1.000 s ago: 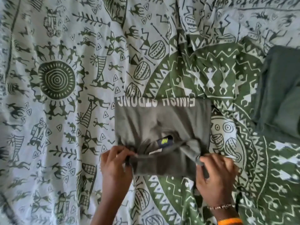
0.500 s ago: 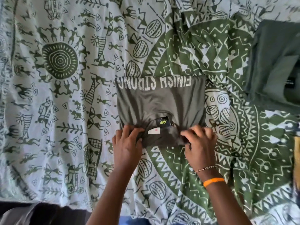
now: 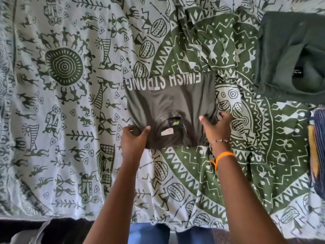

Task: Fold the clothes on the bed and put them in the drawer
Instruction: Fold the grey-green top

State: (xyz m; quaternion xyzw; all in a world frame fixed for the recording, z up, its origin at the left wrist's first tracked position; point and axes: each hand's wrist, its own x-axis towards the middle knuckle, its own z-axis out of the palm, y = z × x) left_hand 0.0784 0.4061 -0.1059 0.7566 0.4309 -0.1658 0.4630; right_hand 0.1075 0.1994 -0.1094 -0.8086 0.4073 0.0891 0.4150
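Folded olive-grey T-shirt (image 3: 171, 110) lies flat mid-bed on a bedsheet (image 3: 70, 155) printed in green and pale grey with tribal figures, sun motif and a big mandala ring. White lettering "FINISH STRONG" runs along the shirt's far edge, reading upside down from here. Neck label and a small white tag face up between the two hands.

Left hand (image 3: 134, 140): thumb on top, fingers curled under the near-left corner of the shirt, pinching the fabric. Right hand (image 3: 217, 128): thumb on top of the cloth, fingers spread past the near-right edge and partly tucked under it; grip looks like a pinch on that corner. Orange wristband (image 3: 224, 156) and a thin bead bracelet on the right wrist.

Far beyond the right fingers, top right: a dark green garment (image 3: 290, 55), loosely folded, black label showing, well apart from the shirt. Right of the right hand at the frame edge: a striped blue cloth (image 3: 319, 148) with a yellow strip, partly cut off.

Near edge of the bed ends at a dark floor; blue trousers visible below.
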